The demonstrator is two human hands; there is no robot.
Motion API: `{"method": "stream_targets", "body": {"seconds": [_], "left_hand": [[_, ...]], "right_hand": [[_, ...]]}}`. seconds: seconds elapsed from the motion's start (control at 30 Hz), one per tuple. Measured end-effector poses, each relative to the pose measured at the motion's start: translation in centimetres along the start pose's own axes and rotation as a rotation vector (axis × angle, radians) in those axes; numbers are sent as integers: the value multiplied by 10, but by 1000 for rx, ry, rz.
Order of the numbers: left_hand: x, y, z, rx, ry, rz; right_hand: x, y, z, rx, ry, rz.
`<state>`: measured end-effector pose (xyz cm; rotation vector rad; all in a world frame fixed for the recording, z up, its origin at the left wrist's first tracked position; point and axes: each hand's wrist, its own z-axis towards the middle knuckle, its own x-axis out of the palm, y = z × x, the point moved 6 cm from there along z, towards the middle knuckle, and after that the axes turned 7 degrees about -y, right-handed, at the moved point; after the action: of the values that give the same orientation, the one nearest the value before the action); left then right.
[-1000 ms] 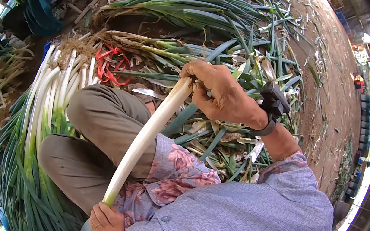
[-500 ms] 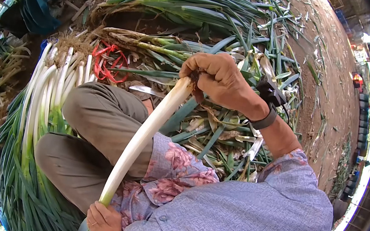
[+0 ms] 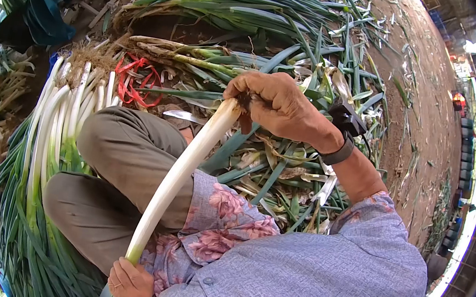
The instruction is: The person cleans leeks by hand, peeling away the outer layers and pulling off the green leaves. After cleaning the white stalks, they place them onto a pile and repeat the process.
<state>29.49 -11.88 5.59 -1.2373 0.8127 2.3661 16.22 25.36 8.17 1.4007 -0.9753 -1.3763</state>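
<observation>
A thick, leek-like green onion point(image 3: 176, 183), with a long white shaft, runs slantwise across my lap. My left hand point(image 3: 131, 280) is wrapped round it low down, where white turns to green. At the upper end my right hand point(image 3: 274, 102) is closed about the root end, fingers and thumb pinched on dark, soil-stained roots. Whether a small tool is inside that fist, I cannot tell. Left of my knees lies a row of cleaned green onions point(image 3: 51, 130), white ends toward the top. A knife-like blade point(image 3: 184, 116) shows beside my knee, its handle hidden.
Red plastic ties point(image 3: 137, 82) lie near the row's roots. Beyond is a bundle of untrimmed green onions point(image 3: 250, 9). Stripped leaves point(image 3: 281, 184) are heaped under my right forearm. Another person's dark clothing point(image 3: 49, 9) is at upper left. Bare soil point(image 3: 421, 130) stretches to the right.
The root end and my right hand have shifted slightly left and down, with the right fingers curled further over the roots. My left hand keeps its grip, almost unmoved.
</observation>
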Motion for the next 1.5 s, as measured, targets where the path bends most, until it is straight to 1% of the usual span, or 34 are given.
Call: {"method": "stream_targets", "body": {"seconds": [0.03,0.13,0.23,0.33,0.43,0.53,0.63,0.73,0.83,0.93,1.03,1.13,1.23,1.33,1.43,1.5], "left_hand": [[0,0,0,3,5,-4],[-1,-1,2,17,11,-5],[0,-2,1,29,11,-5],[0,-4,0,36,10,-2],[-1,-4,2,27,10,2],[0,-3,4,23,12,1],[0,-3,5,24,4,-12],[1,-3,4,25,4,-21],[0,-2,3,24,3,-20],[1,-1,2,24,6,-19],[1,-2,3,22,14,-31],[1,-4,3,38,10,-23],[1,-4,3,40,2,-15],[1,-4,4,31,-8,-16],[1,-4,4,43,-18,-13],[2,-4,4,34,-10,-30]], "right_hand": [[0,1,1,21,0,23],[0,1,3,-54,4,-96],[1,6,4,-36,34,-243],[1,-6,4,145,20,-74],[-1,-14,-1,240,-61,227],[1,-9,-1,177,-26,203],[3,-10,-1,68,15,39],[3,-5,-2,53,-15,-35],[-1,-10,-2,145,-37,183],[-1,-9,-1,120,-54,235],[1,-6,3,105,8,40],[4,-7,5,39,19,-119],[4,-12,3,193,-48,72],[2,-12,2,218,-39,271],[2,-10,7,81,-11,-54],[3,-12,7,77,27,-72]]}}
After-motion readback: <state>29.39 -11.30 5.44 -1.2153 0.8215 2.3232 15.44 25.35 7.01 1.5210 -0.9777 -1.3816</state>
